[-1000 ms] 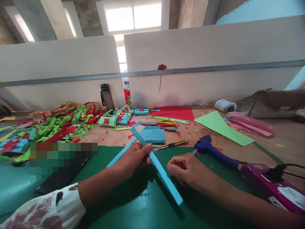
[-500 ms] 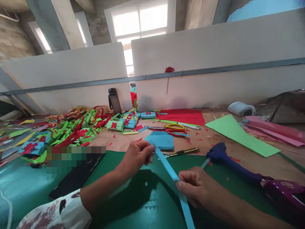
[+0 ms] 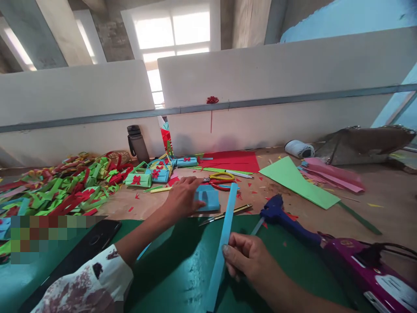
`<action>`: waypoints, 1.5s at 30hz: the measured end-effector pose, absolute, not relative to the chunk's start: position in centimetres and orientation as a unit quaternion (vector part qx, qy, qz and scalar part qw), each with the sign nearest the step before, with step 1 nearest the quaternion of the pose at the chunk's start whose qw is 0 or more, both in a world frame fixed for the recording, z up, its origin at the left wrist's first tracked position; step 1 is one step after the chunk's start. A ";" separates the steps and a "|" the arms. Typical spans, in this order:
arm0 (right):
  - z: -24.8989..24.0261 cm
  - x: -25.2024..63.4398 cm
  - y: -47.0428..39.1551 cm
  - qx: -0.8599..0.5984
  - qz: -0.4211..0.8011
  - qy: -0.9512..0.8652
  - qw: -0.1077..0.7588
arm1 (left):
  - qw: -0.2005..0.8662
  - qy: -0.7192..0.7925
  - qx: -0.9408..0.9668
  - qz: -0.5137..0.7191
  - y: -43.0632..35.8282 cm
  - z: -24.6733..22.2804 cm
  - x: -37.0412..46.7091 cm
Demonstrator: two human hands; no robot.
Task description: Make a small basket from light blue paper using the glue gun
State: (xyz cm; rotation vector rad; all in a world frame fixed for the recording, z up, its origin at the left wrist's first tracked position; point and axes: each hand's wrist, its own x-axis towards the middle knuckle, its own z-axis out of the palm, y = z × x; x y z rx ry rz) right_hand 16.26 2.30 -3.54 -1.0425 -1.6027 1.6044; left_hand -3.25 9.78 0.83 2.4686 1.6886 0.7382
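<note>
A long light-blue paper strip [image 3: 228, 213] stands slanted, pinched near its middle between the thumb and fingers of my right hand [image 3: 246, 261]. My left hand [image 3: 184, 198] is stretched over the left side of a folded blue paper piece [image 3: 211, 200], thumb and fingers apart. Whether the fingertips touch the piece I cannot tell. Just in front of that piece lies a utility knife [image 3: 239, 209], partly behind the strip. Scissors with yellow and red handles [image 3: 221, 177] rest behind it. A sliver of blue [image 3: 143, 252] shows beside my left forearm.
A glue gun [image 3: 302, 232] lies at right on the green mat [image 3: 172, 274], a black phone [image 3: 87, 248] at left. Behind are small paper bags [image 3: 138, 179], a green-and-red paper heap [image 3: 81, 187], a bottle [image 3: 138, 143], red paper [image 3: 234, 161] and green paper [image 3: 299, 184].
My left hand has let go of the strip's upper end and reached forward to the folded blue piece. The strip now stands more upright in my right hand. The view has turned right.
</note>
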 end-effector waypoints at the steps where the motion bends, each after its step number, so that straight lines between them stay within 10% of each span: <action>1: -3.4 16.3 2.3 -0.398 0.607 -0.606 0.325 | 0.016 0.542 0.813 0.213 9.9 0.6 -2.7; 21: -2.9 16.5 2.2 -0.390 0.599 -0.598 0.362 | -0.159 0.559 0.810 0.084 6.3 -1.4 -4.5; 34: -1.3 17.3 1.3 -0.424 0.601 -0.638 0.229 | -0.209 0.511 0.778 0.300 -0.3 -0.6 -4.0; 45: -1.2 17.7 0.2 -0.363 0.406 -0.737 0.400 | -0.188 0.461 0.782 0.375 -2.4 -3.5 -3.1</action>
